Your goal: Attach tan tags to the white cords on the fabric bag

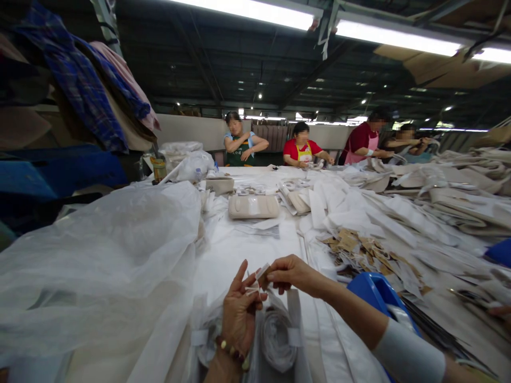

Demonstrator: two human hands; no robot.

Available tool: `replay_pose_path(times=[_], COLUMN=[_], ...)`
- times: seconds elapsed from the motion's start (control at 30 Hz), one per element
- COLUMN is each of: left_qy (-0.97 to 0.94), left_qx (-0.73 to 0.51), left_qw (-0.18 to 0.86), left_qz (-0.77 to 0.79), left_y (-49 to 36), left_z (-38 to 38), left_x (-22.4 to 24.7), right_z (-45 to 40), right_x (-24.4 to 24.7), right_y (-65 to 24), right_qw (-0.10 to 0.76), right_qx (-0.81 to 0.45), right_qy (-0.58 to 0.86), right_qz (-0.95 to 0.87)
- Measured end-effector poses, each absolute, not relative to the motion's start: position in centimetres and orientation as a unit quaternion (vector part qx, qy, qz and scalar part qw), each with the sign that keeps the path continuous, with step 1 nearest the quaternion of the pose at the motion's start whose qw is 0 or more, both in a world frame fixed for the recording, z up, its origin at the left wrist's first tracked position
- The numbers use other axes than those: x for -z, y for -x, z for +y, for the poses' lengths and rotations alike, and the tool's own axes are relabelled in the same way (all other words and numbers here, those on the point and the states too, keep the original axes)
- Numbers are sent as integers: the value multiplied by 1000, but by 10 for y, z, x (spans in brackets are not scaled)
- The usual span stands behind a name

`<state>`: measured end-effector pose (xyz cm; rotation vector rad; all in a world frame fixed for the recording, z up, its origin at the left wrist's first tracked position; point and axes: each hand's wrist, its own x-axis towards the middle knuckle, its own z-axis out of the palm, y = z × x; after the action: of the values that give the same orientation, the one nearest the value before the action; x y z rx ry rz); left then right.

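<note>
My left hand [241,306], with a beaded bracelet at the wrist, is palm up near the bottom middle, its fingers curled around thin white strings [253,289]. My right hand [288,272] comes in from the right and pinches a small brown and white tag [263,272] just above the left palm. The strings run beside the tag. Below both hands, rolled pale material wrapped in clear plastic [278,340] lies between upright light flaps. A beige padded bundle [253,207] sits farther up the white table [223,250].
Clear plastic sheeting [99,255] covers the left side. Brown tags lie in a heap [359,247] at the right, near a blue bin [369,292]. Pale fabric pieces [459,202] are piled far right. Several people stand across the table. A hand [501,310] shows at the right edge.
</note>
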<state>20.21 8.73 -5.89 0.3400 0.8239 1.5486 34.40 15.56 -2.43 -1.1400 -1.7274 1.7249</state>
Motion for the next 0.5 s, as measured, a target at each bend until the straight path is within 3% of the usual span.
replay_pose_path(times=[0.23, 0.5], left_qy=[-156, -202], left_qx=[-691, -688], left_qw=[595, 517], left_qz=[380, 468], left_y=[-204, -202], left_z=[88, 92], left_x=[60, 74], right_z=[154, 134], right_x=[25, 29], right_y=[-333, -324], right_qw=[172, 226], right_qx=[-528, -391], right_qy=[450, 445], right_qz=[-699, -773])
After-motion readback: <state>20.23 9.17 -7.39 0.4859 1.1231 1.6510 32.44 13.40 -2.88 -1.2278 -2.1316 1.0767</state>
